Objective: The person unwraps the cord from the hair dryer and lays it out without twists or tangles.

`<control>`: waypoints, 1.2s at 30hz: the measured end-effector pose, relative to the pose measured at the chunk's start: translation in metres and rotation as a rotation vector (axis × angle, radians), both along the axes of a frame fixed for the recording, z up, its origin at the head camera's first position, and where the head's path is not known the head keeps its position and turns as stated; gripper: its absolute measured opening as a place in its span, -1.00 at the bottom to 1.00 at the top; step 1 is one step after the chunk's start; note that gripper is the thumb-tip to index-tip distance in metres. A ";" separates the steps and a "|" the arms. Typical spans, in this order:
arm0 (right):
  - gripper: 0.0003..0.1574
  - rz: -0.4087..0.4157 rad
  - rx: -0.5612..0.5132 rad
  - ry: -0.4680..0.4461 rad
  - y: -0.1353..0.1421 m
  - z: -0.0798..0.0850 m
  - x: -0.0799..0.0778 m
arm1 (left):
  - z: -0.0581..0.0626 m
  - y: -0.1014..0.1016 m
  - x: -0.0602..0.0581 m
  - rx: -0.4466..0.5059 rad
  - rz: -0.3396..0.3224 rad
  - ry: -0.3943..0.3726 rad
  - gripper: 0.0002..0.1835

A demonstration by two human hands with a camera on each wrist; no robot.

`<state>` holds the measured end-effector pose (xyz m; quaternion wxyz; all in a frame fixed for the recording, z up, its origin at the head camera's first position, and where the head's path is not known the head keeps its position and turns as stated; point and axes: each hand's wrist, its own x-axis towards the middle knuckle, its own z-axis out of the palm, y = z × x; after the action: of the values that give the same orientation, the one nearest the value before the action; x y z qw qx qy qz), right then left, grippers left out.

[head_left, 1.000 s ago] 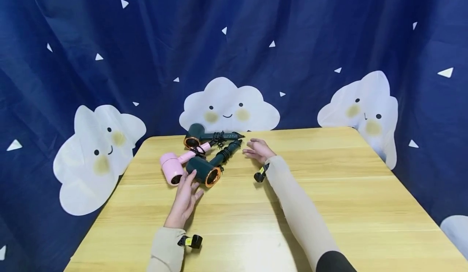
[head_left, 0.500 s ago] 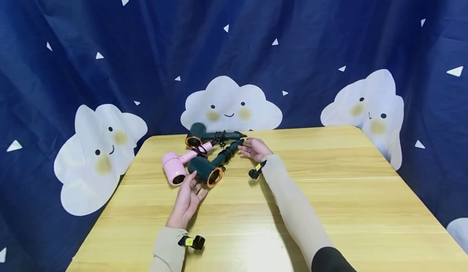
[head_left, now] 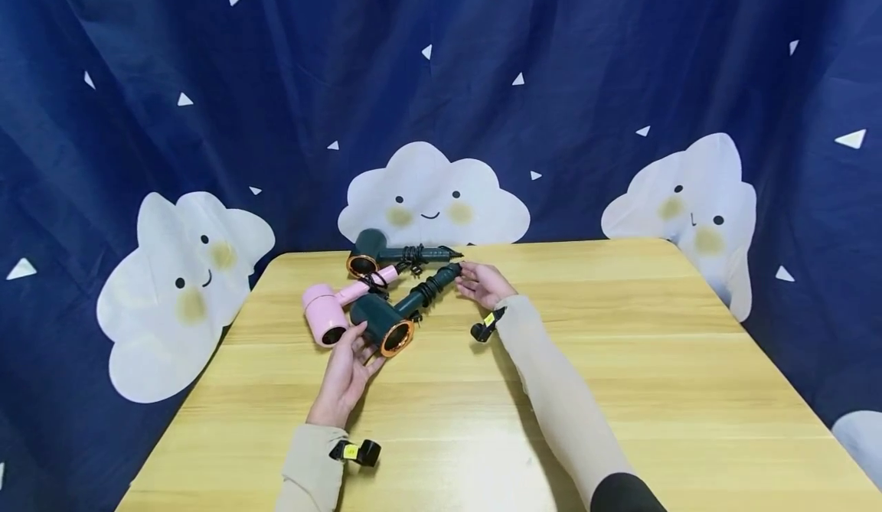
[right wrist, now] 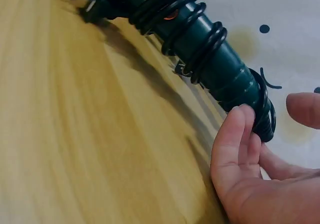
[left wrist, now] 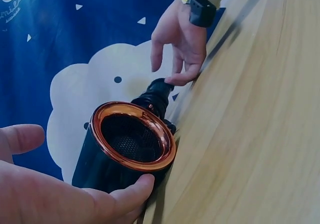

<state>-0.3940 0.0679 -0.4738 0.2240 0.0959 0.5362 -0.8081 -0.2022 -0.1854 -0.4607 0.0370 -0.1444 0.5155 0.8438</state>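
Observation:
A dark green hair dryer (head_left: 375, 317) with a copper-coloured rim lies front in the group, its black cord wound round the handle. My left hand (head_left: 343, 374) cups the barrel: in the left wrist view the fingers (left wrist: 132, 194) lie along its underside, the thumb apart from it. My right hand (head_left: 485, 286) is at the handle's end. There its fingertips (right wrist: 240, 111) touch the handle (right wrist: 220, 69) from below, and the thumb (right wrist: 305, 109) stands away. A gap shows between the handle and its shadow on the table.
Left of the held dryer lies a pink hair dryer (head_left: 325, 317) with a black cord. A second dark green hair dryer (head_left: 372, 246) lies behind, by the far edge. All are on a wooden table (head_left: 620, 389); a blue curtain (head_left: 551, 114) with clouds hangs behind.
My right hand has moved left to the handle's end, touching it. My left fingers have closed in under the barrel. The front green dryer has shifted slightly, its rim now a little lower in view.

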 end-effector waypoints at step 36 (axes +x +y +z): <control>-0.39 0.002 -0.122 0.033 0.054 0.031 0.049 | 0.021 0.013 -0.028 -0.206 -0.152 -0.026 -0.47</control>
<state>-0.3447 0.1222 -0.4432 0.2213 0.0683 0.4899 -0.8405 -0.2301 -0.1720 -0.4399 0.0924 -0.1189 0.6083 0.7793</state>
